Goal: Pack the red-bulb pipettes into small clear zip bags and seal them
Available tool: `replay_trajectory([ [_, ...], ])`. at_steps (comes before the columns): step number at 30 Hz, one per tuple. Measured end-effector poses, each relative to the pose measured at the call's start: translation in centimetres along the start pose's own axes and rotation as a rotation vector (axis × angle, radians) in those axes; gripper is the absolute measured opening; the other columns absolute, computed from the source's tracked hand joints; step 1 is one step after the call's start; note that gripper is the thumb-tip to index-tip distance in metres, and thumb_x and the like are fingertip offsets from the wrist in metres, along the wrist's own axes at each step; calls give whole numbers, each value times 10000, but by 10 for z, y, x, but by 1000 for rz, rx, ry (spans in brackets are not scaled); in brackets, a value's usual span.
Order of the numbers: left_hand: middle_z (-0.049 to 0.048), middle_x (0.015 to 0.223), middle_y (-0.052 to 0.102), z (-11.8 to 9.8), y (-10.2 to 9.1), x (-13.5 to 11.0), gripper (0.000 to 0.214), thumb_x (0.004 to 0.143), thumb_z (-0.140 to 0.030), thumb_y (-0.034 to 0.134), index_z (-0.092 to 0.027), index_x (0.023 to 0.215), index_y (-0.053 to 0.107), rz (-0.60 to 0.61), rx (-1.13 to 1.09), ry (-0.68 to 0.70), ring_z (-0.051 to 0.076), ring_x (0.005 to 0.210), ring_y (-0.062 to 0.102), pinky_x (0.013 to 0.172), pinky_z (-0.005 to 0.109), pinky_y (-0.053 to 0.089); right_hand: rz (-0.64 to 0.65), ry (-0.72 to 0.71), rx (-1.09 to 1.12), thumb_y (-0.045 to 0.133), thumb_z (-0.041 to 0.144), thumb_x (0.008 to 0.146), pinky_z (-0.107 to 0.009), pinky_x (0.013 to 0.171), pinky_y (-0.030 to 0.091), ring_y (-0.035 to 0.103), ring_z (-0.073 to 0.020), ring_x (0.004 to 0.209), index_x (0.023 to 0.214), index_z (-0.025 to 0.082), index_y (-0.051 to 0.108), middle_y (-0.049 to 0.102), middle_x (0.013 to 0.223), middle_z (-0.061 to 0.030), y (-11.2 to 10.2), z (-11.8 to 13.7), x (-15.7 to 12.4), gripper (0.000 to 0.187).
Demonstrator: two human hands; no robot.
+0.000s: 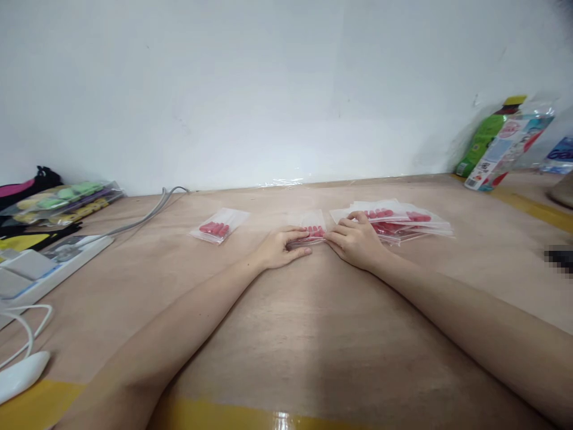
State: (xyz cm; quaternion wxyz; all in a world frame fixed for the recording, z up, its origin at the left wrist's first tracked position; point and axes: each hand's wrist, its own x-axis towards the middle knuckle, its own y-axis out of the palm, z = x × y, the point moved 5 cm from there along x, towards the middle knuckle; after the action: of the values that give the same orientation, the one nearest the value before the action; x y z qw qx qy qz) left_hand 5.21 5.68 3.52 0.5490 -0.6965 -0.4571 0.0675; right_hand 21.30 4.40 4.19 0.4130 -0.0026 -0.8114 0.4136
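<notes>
A small clear plastic bag (313, 220) with several red, finger-shaped pieces in it lies flat on the wooden table between my hands. My left hand (284, 246) rests at its left side, fingers stretched over the edge and thumb apart below. At the bag's lower right corner, the bent fingers of my right hand (356, 240) are closed on its edge; the thumb is mostly hidden. Just beyond that hand spreads a pile of similar bags (416, 224) with red pieces. Another such bag (219, 226) lies on its own to the left.
At the left are a white power strip (96, 246) with plugs, a grey cable (147, 216), a white mouse-like object (22, 377) and packs of green and yellow pieces (74, 200). Drink bottles (486, 140) lean by the wall at right. Yellow tape (233, 416) runs along the front edge.
</notes>
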Motion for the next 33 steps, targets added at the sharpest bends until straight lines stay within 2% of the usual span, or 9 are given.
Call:
replay_trajectory([
  [5,75,1131,621,4,0,1,345,813,-362,579,-193,1111,621,-33,80,31,214,1067,573,928,358,465,27,51,-42,442,154,854,-347,752,241,484,-160,683,695,173,650,643,654,-34,1,-1,-1,263],
  [12,69,1105,630,2,-1,1,292,840,-320,535,-188,1081,633,-79,161,93,199,1042,586,920,336,470,25,13,-98,396,48,811,-347,766,238,460,-151,653,654,154,604,607,636,-40,3,2,1,281],
  [16,71,1038,646,-7,3,6,267,833,-306,546,-179,1050,635,-154,214,206,187,975,606,864,324,492,16,-1,-103,385,36,796,-356,799,231,455,-148,632,643,146,594,596,621,-42,2,4,5,281],
  [20,58,981,671,-14,12,14,201,867,-253,488,-185,949,658,-187,312,311,176,917,621,821,318,497,32,-8,-100,375,87,841,-365,825,222,457,-146,631,674,148,608,608,631,-42,3,6,8,293],
  [25,44,941,689,-15,15,15,228,885,-242,446,-198,886,670,-199,450,336,175,829,651,751,315,515,2,-8,-66,376,137,891,-358,835,221,469,-131,633,691,175,630,613,615,-13,1,4,6,325],
  [33,45,927,692,-13,14,15,250,892,-292,441,-204,875,674,-173,452,331,163,816,653,753,306,508,8,-33,-33,361,74,865,-353,859,231,457,-119,606,642,171,612,597,600,-13,1,4,9,349],
])
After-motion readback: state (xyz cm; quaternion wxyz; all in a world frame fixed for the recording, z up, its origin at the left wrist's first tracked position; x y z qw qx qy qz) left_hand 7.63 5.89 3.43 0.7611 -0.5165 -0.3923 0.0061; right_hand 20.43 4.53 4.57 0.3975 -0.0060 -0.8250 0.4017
